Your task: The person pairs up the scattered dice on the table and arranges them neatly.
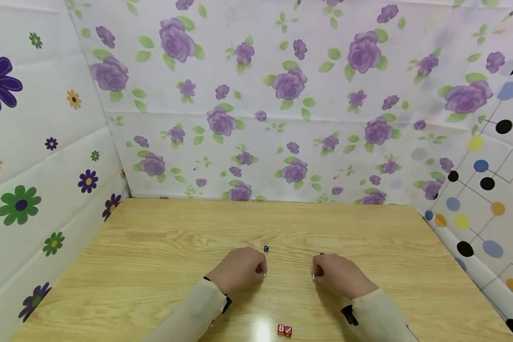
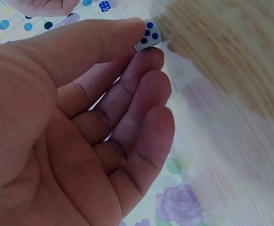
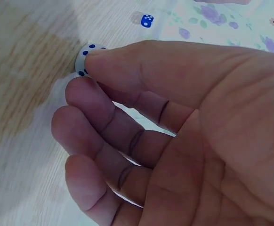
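Observation:
My left hand (image 1: 242, 270) pinches a white die with blue dots (image 2: 151, 35) between thumb and fingertips, low over the wooden table. On the right, my other hand (image 1: 341, 275) holds a second white die with blue dots (image 3: 82, 61) in the same kind of pinch, its thumb covering part of the die. A blue die with white dots (image 1: 266, 248) lies just beyond the left hand. Another dark die (image 1: 322, 254) shows past the right hand's knuckles, mostly hidden by that hand.
Two red dice (image 1: 284, 330) sit side by side near the front of the wooden table (image 1: 175, 228). Flowered cloth (image 1: 256, 95) hangs behind the table, with patterned cloths at the left and right sides.

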Available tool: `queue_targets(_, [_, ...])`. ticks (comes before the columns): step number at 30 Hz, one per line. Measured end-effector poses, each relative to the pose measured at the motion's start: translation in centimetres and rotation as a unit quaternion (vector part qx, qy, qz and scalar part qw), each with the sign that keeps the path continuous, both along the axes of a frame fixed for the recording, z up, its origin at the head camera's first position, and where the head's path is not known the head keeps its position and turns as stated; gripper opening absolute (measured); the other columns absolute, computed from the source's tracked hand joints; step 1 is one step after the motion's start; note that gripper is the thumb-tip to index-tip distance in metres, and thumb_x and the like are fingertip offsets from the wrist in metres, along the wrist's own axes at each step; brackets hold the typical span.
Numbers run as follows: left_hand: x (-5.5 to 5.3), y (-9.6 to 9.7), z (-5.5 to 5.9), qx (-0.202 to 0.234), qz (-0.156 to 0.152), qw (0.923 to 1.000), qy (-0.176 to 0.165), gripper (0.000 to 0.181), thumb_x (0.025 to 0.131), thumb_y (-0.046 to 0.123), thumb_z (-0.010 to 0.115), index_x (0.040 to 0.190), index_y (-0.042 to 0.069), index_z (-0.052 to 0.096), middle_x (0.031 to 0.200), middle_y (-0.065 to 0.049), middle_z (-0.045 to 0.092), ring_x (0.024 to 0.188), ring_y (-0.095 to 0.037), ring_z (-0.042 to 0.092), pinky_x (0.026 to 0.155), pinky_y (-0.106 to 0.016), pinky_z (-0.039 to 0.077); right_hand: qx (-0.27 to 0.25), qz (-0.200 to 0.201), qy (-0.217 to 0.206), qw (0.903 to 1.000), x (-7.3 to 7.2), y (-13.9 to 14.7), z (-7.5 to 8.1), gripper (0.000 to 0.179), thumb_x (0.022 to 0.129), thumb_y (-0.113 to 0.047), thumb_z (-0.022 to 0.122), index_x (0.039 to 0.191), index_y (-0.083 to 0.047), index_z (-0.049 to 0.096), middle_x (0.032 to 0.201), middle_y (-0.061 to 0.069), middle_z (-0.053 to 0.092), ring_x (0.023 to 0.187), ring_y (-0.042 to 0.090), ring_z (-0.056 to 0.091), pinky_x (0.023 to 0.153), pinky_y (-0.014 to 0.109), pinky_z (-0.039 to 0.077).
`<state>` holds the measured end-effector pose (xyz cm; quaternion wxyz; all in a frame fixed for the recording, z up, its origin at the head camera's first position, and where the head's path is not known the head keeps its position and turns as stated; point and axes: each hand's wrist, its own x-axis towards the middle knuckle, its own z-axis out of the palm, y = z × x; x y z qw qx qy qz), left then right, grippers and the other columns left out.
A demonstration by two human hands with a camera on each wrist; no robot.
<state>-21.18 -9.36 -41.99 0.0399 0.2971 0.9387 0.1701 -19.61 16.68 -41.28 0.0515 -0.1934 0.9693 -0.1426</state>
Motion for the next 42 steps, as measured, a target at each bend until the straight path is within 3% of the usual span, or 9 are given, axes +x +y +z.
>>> queue_targets(7, [0.4, 0.2, 0.4, -0.004, 0.009, 0.9999, 0.005, 0.021, 0.082, 0.005, 0.064, 0.067, 0.02, 0.064, 0.061, 0.014, 0.049, 0.054, -0.002, 0.037, 0.058, -0.021, 0.037, -0.004, 0.01, 0.012, 0.9999, -0.07, -0.23, 0.09, 0.021, 0.082, -0.007, 0.068, 0.071, -0.019, 0.055, 0.066, -0.011, 0.05, 0.059, 0.009, 0.044, 0.056, 0.029, 0.037])
queue_targets(14, [0.73, 0.52, 0.4, 0.001, 0.015, 0.9999, 0.007, 0.019, 0.085, 0.008, 0.066, 0.072, 0.021, 0.067, 0.068, 0.016, 0.055, 0.058, -0.001, 0.042, 0.061, -0.022, 0.041, -0.008, 0.018, 0.002, 0.9998, 0.05, 0.01, -0.06, 0.017, 0.083, -0.008, 0.07, 0.075, -0.019, 0.059, 0.07, -0.011, 0.053, 0.06, 0.008, 0.046, 0.056, 0.03, 0.039])
queue_targets(20, [0.75, 0.9, 0.44, 0.003, 0.004, 1.0, 0.008, 0.027, 0.083, 0.005, 0.066, 0.063, 0.02, 0.058, 0.059, 0.013, 0.046, 0.053, -0.005, 0.032, 0.058, -0.024, 0.034, -0.008, 0.01, -0.008, 0.9999, 0.19, 0.27, -0.13, 0.017, 0.085, -0.009, 0.068, 0.076, -0.02, 0.058, 0.069, -0.011, 0.052, 0.06, 0.009, 0.046, 0.057, 0.031, 0.039])
queue_targets(28, [0.86, 0.93, 0.7, 0.003, 0.003, 0.9999, 0.012, 0.017, 0.083, 0.007, 0.068, 0.071, 0.019, 0.066, 0.066, 0.014, 0.055, 0.056, -0.003, 0.042, 0.06, -0.023, 0.039, -0.009, 0.006, -0.003, 0.9999, 0.22, 0.33, -0.1, 0.019, 0.084, -0.009, 0.068, 0.075, -0.02, 0.057, 0.068, -0.011, 0.051, 0.06, 0.01, 0.045, 0.056, 0.031, 0.039])
queue_targets(35, [0.93, 0.76, 0.69, 0.004, 0.005, 0.9999, 0.015, 0.013, 0.084, 0.007, 0.069, 0.076, 0.018, 0.069, 0.071, 0.014, 0.059, 0.059, -0.001, 0.047, 0.062, -0.021, 0.044, -0.033, 0.042, -0.026, 0.9982, 0.02, 0.21, -0.02, 0.016, 0.083, -0.012, 0.072, 0.076, -0.021, 0.059, 0.071, -0.012, 0.054, 0.062, 0.008, 0.047, 0.059, 0.031, 0.04])
queue_targets(42, [0.89, 0.76, 0.37, 0.0, 0.0, 1.0, 0.008, 0.008, 0.085, 0.009, 0.069, 0.086, 0.017, 0.071, 0.082, 0.008, 0.066, 0.073, -0.002, 0.057, 0.068, -0.022, 0.05, -0.026, 0.037, -0.025, 0.9987, -0.05, -0.09, -0.48, 0.013, 0.084, -0.018, 0.071, 0.077, -0.022, 0.061, 0.071, -0.014, 0.054, 0.063, 0.006, 0.049, 0.06, 0.031, 0.042])
